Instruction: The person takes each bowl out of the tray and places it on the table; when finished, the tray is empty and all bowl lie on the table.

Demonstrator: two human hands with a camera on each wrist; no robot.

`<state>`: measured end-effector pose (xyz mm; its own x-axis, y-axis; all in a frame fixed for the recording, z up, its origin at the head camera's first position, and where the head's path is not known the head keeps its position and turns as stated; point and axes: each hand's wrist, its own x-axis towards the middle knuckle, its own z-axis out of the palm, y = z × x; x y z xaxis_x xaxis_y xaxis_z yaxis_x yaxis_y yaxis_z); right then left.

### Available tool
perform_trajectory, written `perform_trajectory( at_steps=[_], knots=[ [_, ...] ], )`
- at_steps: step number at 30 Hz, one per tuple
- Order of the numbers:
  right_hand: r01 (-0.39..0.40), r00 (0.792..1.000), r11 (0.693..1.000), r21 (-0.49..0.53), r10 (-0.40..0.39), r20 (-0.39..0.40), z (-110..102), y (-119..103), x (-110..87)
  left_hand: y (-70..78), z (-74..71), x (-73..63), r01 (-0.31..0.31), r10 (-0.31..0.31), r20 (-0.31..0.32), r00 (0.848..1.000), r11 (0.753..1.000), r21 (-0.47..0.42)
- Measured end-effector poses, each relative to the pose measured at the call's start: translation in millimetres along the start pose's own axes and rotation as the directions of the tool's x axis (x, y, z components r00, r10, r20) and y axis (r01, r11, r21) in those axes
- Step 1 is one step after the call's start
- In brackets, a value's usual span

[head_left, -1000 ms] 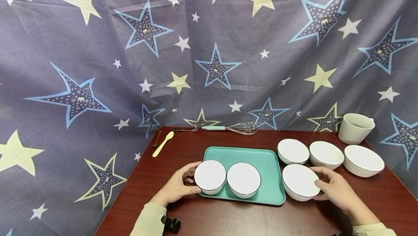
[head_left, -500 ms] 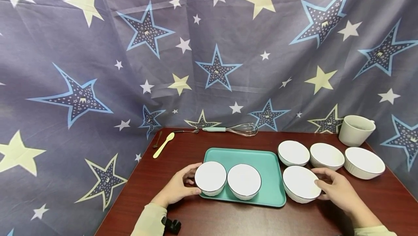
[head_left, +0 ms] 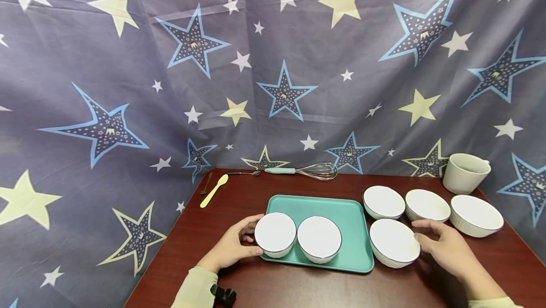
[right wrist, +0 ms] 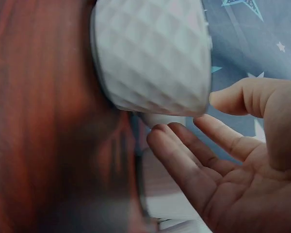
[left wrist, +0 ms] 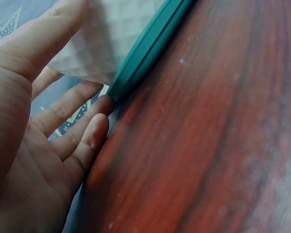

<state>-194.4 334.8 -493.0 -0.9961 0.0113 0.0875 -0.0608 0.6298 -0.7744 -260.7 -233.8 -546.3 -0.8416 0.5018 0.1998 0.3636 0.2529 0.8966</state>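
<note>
Two white bowls sit side by side on a teal tray (head_left: 356,232). My left hand (head_left: 234,244) holds the left bowl (head_left: 275,234) at its side, thumb in front and fingers behind; in the left wrist view its smaller fingers (left wrist: 94,133) lie by the tray's edge. The second bowl (head_left: 319,239) stands just right of it. Right of the tray is another bowl (head_left: 394,243), its outside diamond-textured in the right wrist view. My right hand (head_left: 445,246) is spread beside that bowl, thumb tip right at the rim, the other fingers off its wall.
Behind the right hand stand two more bowls (head_left: 384,202) (head_left: 427,205), an oval ribbed dish (head_left: 476,215) and a pale mug (head_left: 466,173). At the back lie a whisk (head_left: 303,170), a yellow spoon (head_left: 214,191) and small dark spoons (head_left: 243,173). A starry curtain (head_left: 273,85) hangs behind.
My right hand has loosened from the bowl at the tray's right and drawn slightly away to the right. The left hand stays at its bowl. The head view has tilted up slightly.
</note>
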Motion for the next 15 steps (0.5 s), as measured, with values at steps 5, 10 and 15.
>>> perform_trajectory(
  at_steps=[5, 10, 15],
  knots=[
    [0.074, 0.996, 0.992, -0.102, -0.079, -0.043, -12, -10, 3.4, -0.6, 0.6, -1.1, -0.004, 0.004, -0.005, 1.0, 1.0, -0.002],
    [0.134, 0.986, 0.981, -0.141, -0.146, -0.083, -20, -23, 6.6, 0.4, 1.1, -0.5, -0.001, 0.001, -0.004, 1.0, 1.0, -0.011],
    [0.166, 0.979, 0.979, -0.122, -0.178, -0.096, -20, -41, 13.2, 0.3, 0.8, -0.4, -0.004, 0.004, -0.004, 1.0, 1.0, -0.005]
  ],
)
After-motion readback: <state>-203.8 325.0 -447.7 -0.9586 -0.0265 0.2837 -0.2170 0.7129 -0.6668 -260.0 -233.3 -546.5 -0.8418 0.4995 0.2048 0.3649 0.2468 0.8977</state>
